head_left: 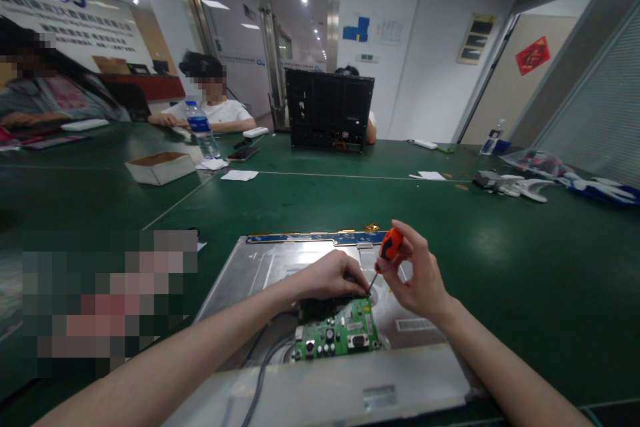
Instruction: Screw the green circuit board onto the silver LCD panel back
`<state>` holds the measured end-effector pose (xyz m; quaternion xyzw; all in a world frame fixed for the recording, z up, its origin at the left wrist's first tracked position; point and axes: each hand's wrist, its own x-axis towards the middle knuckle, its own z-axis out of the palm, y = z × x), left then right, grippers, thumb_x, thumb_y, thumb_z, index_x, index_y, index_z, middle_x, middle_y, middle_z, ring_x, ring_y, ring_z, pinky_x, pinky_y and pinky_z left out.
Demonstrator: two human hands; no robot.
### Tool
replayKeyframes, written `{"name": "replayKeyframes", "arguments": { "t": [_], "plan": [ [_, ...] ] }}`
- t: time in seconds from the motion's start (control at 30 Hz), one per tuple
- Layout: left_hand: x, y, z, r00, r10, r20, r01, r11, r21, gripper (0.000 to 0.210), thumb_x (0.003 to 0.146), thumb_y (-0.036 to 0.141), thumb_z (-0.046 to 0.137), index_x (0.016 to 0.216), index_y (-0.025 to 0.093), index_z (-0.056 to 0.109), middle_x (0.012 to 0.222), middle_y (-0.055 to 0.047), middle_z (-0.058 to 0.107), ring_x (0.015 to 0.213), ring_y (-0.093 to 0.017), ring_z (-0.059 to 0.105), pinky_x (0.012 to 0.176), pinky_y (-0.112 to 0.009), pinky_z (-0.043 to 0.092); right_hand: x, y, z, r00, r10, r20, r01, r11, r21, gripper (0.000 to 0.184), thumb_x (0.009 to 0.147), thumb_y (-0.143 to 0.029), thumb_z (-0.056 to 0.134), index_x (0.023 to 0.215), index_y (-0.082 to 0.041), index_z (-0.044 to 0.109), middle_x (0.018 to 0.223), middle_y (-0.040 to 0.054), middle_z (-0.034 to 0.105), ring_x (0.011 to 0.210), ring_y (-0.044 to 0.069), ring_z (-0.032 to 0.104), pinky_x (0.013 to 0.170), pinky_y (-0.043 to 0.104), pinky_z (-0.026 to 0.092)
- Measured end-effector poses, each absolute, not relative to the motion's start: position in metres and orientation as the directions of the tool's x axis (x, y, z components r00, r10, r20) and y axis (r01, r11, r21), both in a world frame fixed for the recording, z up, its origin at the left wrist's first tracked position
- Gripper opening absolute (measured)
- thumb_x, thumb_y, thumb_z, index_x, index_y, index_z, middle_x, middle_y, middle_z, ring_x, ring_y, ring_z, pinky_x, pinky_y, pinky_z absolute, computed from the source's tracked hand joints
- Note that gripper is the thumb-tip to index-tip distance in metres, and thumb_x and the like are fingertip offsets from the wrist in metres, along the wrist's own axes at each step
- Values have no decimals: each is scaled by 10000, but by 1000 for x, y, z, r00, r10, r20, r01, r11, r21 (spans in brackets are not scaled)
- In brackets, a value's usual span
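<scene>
My right hand grips a screwdriver by its short orange and black handle. Its shaft slants down to the upper right corner of a green circuit board. Bent over that same corner is my left hand, its fingertips pinched together beside the screwdriver tip; what they hold, if anything, is hidden. The board lies on the metal back of a flat display panel, which has a blue circuit strip along its far edge. A grey cable runs over the near left part of the panel.
Across the green table stand a black monitor housing, a water bottle, an open white box and a phone. White tools lie at the right. Several people sit at the far side and left.
</scene>
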<state>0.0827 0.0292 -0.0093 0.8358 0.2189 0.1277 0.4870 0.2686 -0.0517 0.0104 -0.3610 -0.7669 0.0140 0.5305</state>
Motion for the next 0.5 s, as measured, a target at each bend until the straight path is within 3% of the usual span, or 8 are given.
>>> {"name": "replayKeyframes", "arguments": {
  "t": [0.5],
  "plan": [
    [83, 28, -8, 878, 479, 12, 218, -421, 880, 135, 767, 84, 729, 834, 173, 806, 753, -14, 757, 693, -142, 657, 669, -197, 464, 268, -49, 12, -190, 508, 840, 523, 776, -352, 618, 916, -202, 615, 1452, -294, 320, 811, -15, 631, 516, 108, 583, 429, 201, 511]
  ]
}}
